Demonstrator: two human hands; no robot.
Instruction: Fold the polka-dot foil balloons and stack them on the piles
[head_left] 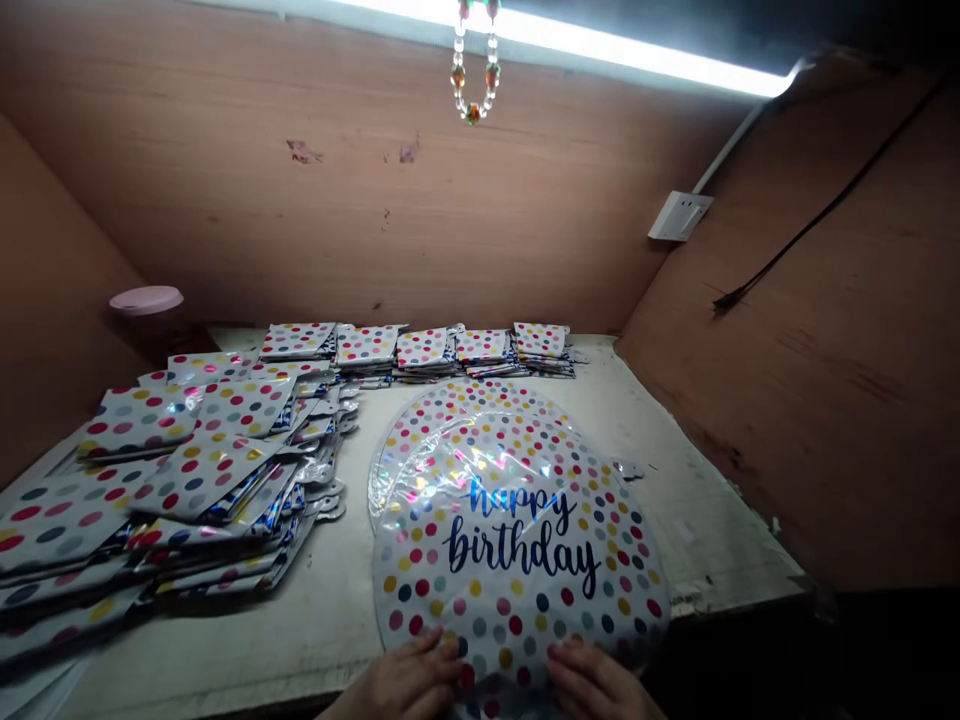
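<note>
A round silver foil balloon (517, 540) with coloured dots and blue "happy birthday" lettering lies flat on the worn table (322, 620), on top of more round balloons (450, 410) behind it. My left hand (409, 680) rests on the balloon's near edge, fingers flat and together. My right hand (589, 682) lies on the same edge a little to the right, fingers stretched out over the foil. Both hands are cut off by the bottom of the view.
Folded dotted balloons are piled in overlapping stacks at the left (172, 470) and in a row along the back (420, 350). Wooden walls enclose the table; a pink lid (146, 299) sits back left, a switch box (679, 215) and cable on the right.
</note>
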